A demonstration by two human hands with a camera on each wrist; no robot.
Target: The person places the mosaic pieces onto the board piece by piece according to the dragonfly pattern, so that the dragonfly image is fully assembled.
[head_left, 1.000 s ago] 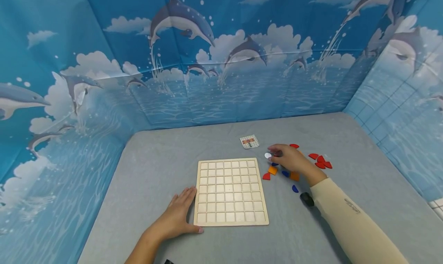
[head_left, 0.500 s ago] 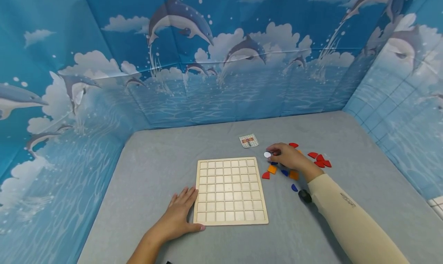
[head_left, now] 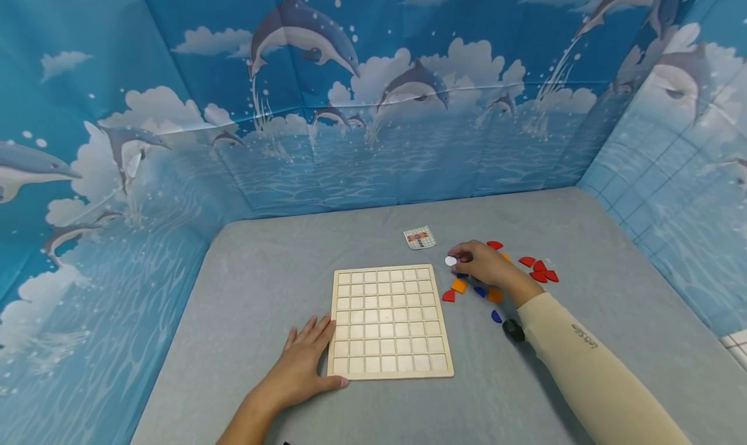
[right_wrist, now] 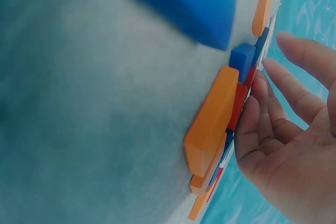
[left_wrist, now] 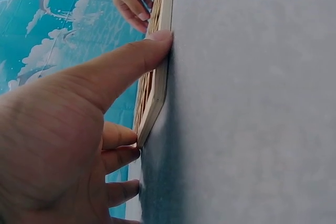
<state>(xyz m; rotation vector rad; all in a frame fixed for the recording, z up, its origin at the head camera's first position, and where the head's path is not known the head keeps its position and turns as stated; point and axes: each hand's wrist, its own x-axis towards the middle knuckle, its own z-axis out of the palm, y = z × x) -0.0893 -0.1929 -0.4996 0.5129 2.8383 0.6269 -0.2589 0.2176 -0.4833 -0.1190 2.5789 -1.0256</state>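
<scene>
The pale wooden grid board lies flat on the grey-covered table. My left hand rests against its near left corner, thumb along the front edge and fingers at the left side. Up close in the left wrist view, those fingers are nearly straight. My right hand is low over the loose pieces right of the board. Its fingertips are right at a white disc; whether they pinch it I cannot tell. Around the hand lie an orange square, a red quarter piece and blue pieces.
A small printed pattern card lies behind the board. Several red pieces are grouped at the right, with another orange square near my wrist. A black object is beside the sleeve. A dolphin-print curtain encloses the table.
The left hand has shifted very slightly along the board's corner. My right hand stays at the white disc, and the pieces look the same.
</scene>
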